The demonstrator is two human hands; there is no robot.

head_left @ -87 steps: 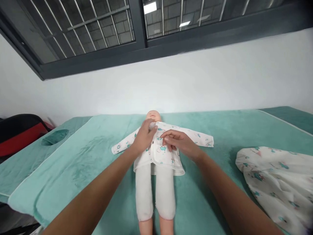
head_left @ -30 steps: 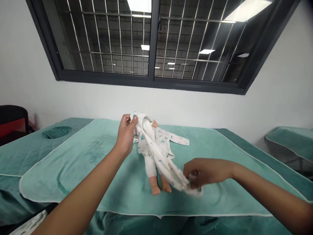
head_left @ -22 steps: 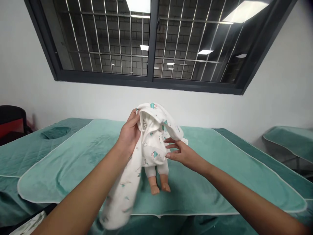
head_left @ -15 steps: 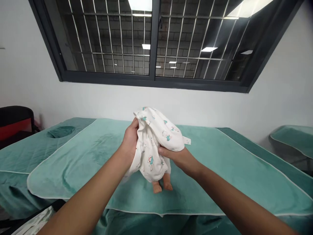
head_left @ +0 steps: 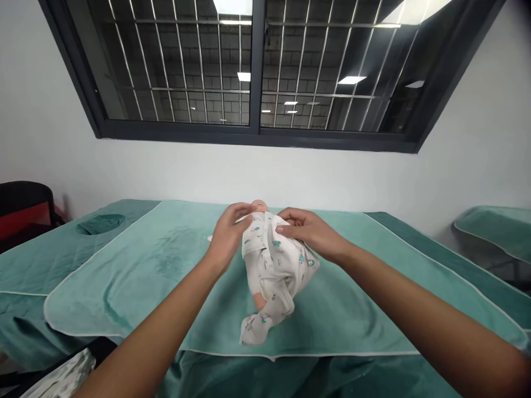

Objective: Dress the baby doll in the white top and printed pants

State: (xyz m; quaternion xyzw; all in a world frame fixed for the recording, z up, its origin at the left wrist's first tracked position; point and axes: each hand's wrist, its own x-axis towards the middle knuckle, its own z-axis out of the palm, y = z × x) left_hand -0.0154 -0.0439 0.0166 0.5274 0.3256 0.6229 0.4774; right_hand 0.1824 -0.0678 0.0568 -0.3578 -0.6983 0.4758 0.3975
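Observation:
A baby doll lies on its back on the green bed cover, its head toward the wall. White baby clothes with small teal and red prints cover its body, bunched toward the right, with one end trailing at the front. Part of a bare leg shows below the cloth. My left hand is beside the doll's head and left shoulder, fingers stretched and thumb apart. At the other shoulder, my right hand pinches the upper edge of the clothes between thumb and fingers.
A green-covered massage bed with a face hole at its left stands against the white wall. A barred window is above. There is a black and red chair at far left, and a bag with printed cloth at lower left.
The clothes were bunched up in both hands with the doll's feet showing below. Now they lie lower over the doll, its head shows, and my hands are at its shoulders.

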